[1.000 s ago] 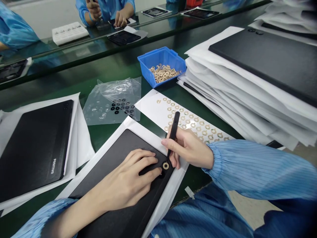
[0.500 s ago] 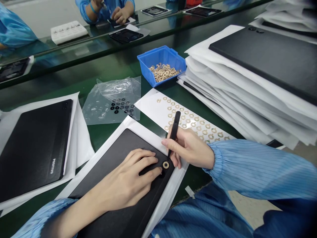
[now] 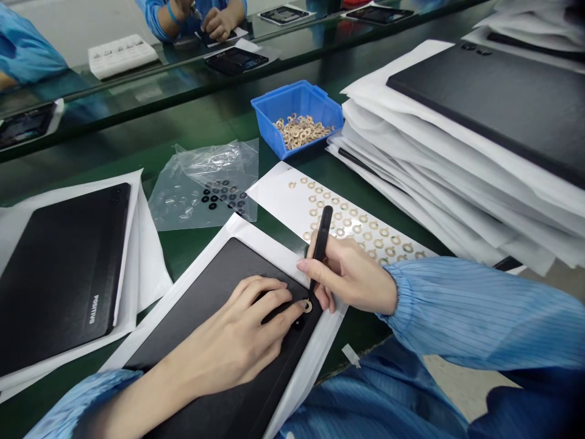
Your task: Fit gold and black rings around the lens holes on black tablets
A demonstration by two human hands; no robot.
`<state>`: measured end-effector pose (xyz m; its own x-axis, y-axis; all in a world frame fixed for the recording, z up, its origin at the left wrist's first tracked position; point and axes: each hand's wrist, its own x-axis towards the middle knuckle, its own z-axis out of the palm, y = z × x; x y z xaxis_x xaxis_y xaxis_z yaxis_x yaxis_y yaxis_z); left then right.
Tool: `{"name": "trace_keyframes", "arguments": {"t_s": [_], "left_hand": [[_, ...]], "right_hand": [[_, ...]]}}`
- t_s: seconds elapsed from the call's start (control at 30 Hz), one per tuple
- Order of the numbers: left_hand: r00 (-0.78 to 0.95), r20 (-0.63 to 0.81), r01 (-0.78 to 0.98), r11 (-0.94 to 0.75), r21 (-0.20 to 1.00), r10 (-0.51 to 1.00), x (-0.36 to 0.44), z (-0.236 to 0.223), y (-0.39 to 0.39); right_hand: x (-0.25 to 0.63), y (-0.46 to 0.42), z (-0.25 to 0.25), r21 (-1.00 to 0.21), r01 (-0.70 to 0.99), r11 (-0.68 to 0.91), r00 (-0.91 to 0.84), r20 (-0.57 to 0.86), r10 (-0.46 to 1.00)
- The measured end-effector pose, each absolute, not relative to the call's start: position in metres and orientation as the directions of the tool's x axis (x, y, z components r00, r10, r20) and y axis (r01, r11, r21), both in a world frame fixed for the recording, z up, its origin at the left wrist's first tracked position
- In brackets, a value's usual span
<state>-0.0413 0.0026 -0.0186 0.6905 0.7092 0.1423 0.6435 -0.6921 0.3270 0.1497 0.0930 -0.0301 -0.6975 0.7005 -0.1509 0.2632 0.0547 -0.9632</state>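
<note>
A black tablet back cover (image 3: 214,268) lies tilted in front of me on a white foam sleeve (image 3: 240,227). My left hand (image 3: 240,332) rests on it with fingers spread, one fingertip touching a small tan adhesive ring (image 3: 308,306) near the cover's corner. In my right hand (image 3: 345,271) is a pair of black tweezers (image 3: 323,235), held nearly upright, tips down at that ring. Whether the tips still pinch the ring, I cannot tell. Just beyond my right hand, a white sheet (image 3: 278,195) carries rows of similar tan rings.
Beyond the sheet stands a blue bin (image 3: 269,125) of loose tan rings (image 3: 301,131). A clear plastic bag (image 3: 183,189) with black rings lies left of it. Covers in white sleeves (image 3: 411,177) are stacked at right; another cover (image 3: 68,262) lies left. A co-worker's hands (image 3: 218,24) are across the bench.
A fingertip of my left hand has moved right onto the tan ring and now partly covers it. My right hand and the tweezers have barely moved.
</note>
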Motion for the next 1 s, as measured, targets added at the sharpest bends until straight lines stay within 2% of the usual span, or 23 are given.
{"name": "trace_keyframes", "arguments": {"t_s": [0.17, 0.33, 0.47, 0.6, 0.9, 1.0], "left_hand": [[0.654, 0.102, 0.691, -0.647, 0.321, 0.749, -0.033, -0.021, -0.003], [0.601, 0.145, 0.735, -0.614, 0.286, 0.786, -0.028, -0.027, -0.012], [0.578, 0.162, 0.777, -0.6, 0.19, 0.799, -0.023, -0.03, -0.018], [0.553, 0.189, 0.807, -0.578, 0.122, 0.812, -0.018, -0.032, -0.023], [0.578, 0.145, 0.803, -0.591, 0.078, 0.803, -0.017, -0.032, -0.025], [0.576, 0.136, 0.799, -0.591, 0.115, 0.806, -0.02, -0.03, -0.021]], "right_hand": [[0.152, 0.09, -0.028, -0.953, 0.216, 0.214, -0.698, 0.003, 0.716], [0.156, 0.086, -0.028, -0.955, 0.172, 0.242, -0.647, 0.076, 0.758], [0.156, 0.085, -0.028, -0.947, 0.174, 0.27, -0.653, 0.094, 0.751], [0.157, 0.085, -0.03, -0.913, 0.177, 0.369, -0.65, 0.173, 0.74], [0.157, 0.084, -0.036, -0.803, 0.153, 0.576, -0.648, 0.359, 0.672], [0.156, 0.085, -0.037, -0.78, 0.147, 0.608, -0.643, 0.392, 0.658]]}}
